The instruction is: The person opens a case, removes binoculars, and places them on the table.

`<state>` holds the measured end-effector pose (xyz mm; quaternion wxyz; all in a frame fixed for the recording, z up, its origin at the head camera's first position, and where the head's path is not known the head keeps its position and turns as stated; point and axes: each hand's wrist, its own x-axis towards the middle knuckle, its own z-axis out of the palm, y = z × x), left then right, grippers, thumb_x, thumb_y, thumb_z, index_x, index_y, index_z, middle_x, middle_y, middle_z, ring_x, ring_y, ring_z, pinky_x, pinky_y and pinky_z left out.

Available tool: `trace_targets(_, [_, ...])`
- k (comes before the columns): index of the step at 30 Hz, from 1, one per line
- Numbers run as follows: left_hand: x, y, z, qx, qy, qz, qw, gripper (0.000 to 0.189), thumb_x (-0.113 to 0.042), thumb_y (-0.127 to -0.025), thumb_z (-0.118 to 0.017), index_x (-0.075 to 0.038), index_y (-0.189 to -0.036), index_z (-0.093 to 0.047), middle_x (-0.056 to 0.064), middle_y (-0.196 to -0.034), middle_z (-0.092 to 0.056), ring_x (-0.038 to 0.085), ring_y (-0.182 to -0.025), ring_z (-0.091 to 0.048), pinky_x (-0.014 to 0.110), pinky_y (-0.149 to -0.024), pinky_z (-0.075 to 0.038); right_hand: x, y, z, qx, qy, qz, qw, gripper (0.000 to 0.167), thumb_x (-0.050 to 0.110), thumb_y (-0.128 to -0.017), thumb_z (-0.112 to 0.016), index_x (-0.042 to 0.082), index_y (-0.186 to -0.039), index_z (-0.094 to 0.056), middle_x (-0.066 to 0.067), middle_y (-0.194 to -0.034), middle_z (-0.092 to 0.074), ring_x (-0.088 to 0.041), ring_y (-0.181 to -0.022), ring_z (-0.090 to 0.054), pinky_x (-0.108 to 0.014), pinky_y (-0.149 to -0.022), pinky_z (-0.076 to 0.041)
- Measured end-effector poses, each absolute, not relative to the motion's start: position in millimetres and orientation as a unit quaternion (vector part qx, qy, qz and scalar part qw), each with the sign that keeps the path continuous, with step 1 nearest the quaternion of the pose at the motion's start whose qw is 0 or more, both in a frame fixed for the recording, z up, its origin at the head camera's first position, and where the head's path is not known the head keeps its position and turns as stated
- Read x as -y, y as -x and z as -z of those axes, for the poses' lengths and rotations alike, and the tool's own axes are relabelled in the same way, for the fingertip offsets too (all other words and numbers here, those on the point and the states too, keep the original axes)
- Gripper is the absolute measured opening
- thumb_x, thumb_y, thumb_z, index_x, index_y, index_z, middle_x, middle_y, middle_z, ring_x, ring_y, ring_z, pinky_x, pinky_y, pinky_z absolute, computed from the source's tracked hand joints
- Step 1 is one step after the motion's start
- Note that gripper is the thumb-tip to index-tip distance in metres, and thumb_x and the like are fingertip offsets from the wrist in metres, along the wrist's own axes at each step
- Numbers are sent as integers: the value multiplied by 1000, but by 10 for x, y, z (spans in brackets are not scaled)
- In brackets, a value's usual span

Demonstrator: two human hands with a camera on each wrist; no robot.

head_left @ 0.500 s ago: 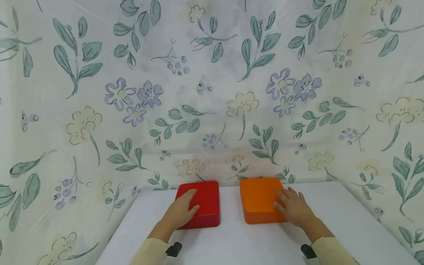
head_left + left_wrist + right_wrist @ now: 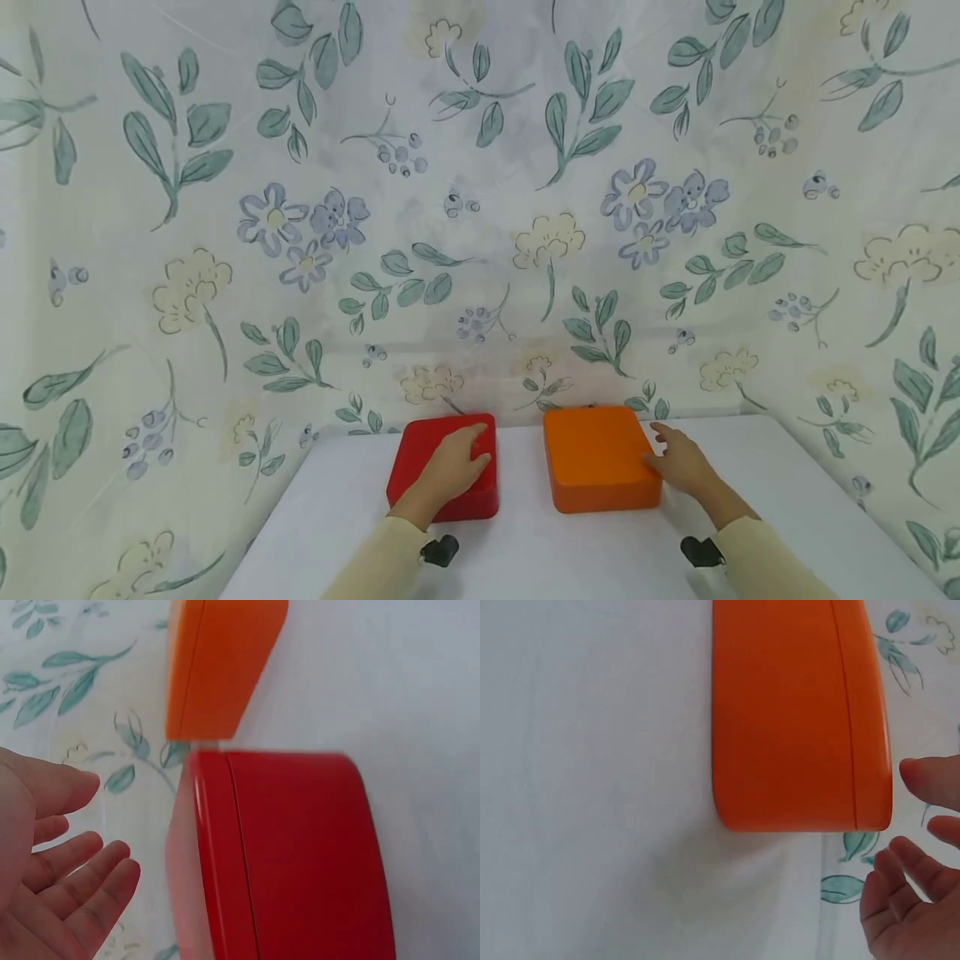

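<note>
A square red box [image 2: 416, 458] with rounded corners lies on the white table, left of the middle. Over its top reaches my left hand [image 2: 457, 460], fingers loosely bent and holding nothing. In the left wrist view a gap shows between the fingers [image 2: 90, 874] and the red box [image 2: 307, 847], which has a thin lid seam along its side. To the right lies a matching orange box [image 2: 592, 454]. My right hand [image 2: 681, 462] hovers at its right edge, empty, fingers slightly curved. The right wrist view shows the thumb close to the top edge of the orange box [image 2: 780, 720].
Both boxes stand near the back of the white table [image 2: 525, 550], with a strip of tabletop between them. Behind and at the sides hangs a floral cloth [image 2: 480, 250]. Dark wrist devices sit below each hand.
My left hand has moved right across the red box's top. My right hand has shifted right, from over the orange box to its right edge. Both boxes remain in place.
</note>
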<state>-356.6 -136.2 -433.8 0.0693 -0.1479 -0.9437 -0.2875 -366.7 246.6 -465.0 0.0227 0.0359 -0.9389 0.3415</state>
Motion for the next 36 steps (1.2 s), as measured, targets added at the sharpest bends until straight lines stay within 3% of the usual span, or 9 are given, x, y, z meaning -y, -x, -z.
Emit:
trace_targets(6, [1032, 3669, 4359, 911, 177, 370, 38, 51, -14, -92, -66, -4, -139, -50, 14, -126, -60, 25, -102, -63, 40, -82, -56, -2473, 3764, 4608, 909, 3, -416, -25, 65, 17, -92, -65, -7, -144, -34, -30, -131, -49, -43, -113, -52, -56, -93, -47])
trace_targets(11, [695, 3735, 4359, 871, 153, 463, -63, 56, -13, -91, -69, 1, -140, -46, 19, -123, -60, 25, -94, -66, 39, -79, -57, -2441, 3861, 4601, 884, 17, -464, -53, 66, 10, -90, -64, -11, -143, -30, -33, -127, -49, -43, -110, -53, -55, -95, -45])
trace_targets(14, [527, 3760, 4370, 863, 124, 475, -116, 59, -14, -89, -72, 1, -139, -45, 17, -119, -61, 23, -92, -64, 39, -81, -56, -2414, 3903, 4609, 869, 30, -488, -73, 67, 7, -89, -62, -14, -142, -27, -36, -130, -47, -44, -113, -53, -54, -98, -44])
trace_targets(17, [415, 3818, 4380, 869, 97, 468, -127, 57, -15, -88, -72, 2, -136, -48, 12, -112, -62, 23, -89, -61, 41, -81, -55, -2397, 3955, 4601, 852, 49, -513, -90, 67, 5, -89, -61, -13, -143, -26, -36, -136, -42, -44, -118, -49, -55, -101, -40])
trace_targets(21, [348, 3916, 4402, 841, 51, 523, -128, 59, -12, -87, -70, 12, -135, -44, 18, -113, -61, 28, -94, -62, 42, -83, -55, -2393, 4018, 4592, 824, 74, -552, -99, 65, 5, -90, -59, -13, -143, -25, -35, -139, -37, -45, -121, -46, -54, -104, -37])
trace_targets(24, [339, 3984, 4411, 784, 13, 604, -147, 56, -11, -89, -67, 15, -134, -44, 23, -118, -58, 32, -103, -60, 43, -88, -53, -2407, 4043, 4595, 805, 95, -578, -96, 54, 7, -94, -53, -15, -139, -32, -31, -133, -45, -41, -116, -50, -46, -98, -46])
trace_targets(29, [368, 4092, 4370, 709, -35, 679, -184, 55, -15, -94, -62, 15, -133, -40, 30, -119, -55, 37, -106, -60, 46, -93, -50, -2410, 4073, 4558, 782, 136, -602, -90, 43, 13, -98, -50, -13, -131, -43, -23, -120, -56, -31, -102, -57, -28, -76, -53])
trace_targets(36, [357, 4187, 4271, 680, -72, 692, -229, 61, -19, -97, -58, 19, -137, -31, 35, -119, -52, 41, -107, -57, 51, -98, -44, -2372, 4171, 4456, 795, 159, -578, -94, 49, 17, -96, -52, -14, -132, -38, -21, -111, -48, -27, -90, -50, -27, -71, -47])
